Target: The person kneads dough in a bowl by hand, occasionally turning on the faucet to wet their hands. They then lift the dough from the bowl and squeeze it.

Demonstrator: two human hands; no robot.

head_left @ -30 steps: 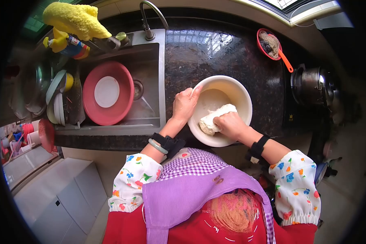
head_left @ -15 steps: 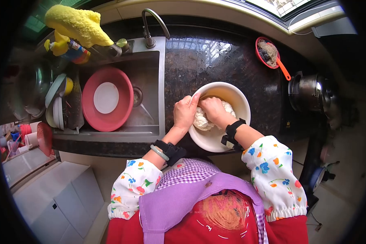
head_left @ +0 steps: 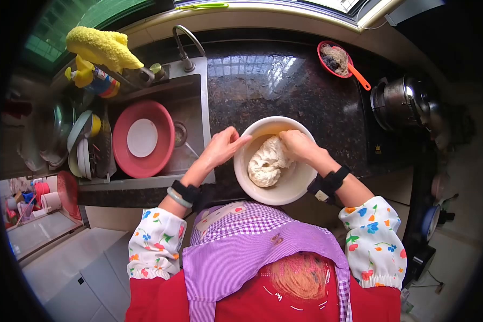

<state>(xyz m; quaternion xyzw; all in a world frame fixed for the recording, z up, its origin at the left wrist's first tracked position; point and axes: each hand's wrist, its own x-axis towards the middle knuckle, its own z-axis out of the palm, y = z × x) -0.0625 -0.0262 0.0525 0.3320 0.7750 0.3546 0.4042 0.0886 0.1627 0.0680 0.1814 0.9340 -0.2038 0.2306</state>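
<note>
A white bowl point(head_left: 242, 170) stands at the counter's front edge, holding a rough, lumpy mass of pale dough point(head_left: 265, 163). At the bowl's left side is my left hand point(head_left: 222, 147), its fingers curled outside and its thumb lying across the rim. My right hand point(head_left: 300, 146) reaches over the right side of the bowl. Its closed fingers are on the dough's upper right edge, and the fingertips are partly hidden. A dark band circles each wrist.
To the left, a sink point(head_left: 203, 107) contains a red basin point(head_left: 124, 158) with a white round piece inside. A faucet point(head_left: 187, 59) rises behind. At the back right sits a red strainer point(head_left: 350, 60) with an orange handle, near a metal pot point(head_left: 394, 102).
My right hand has lifted from deep in the dough to its upper right edge, uncovering more of the dough. My left hand has shifted outward along the rim. The camera view has moved slightly.
</note>
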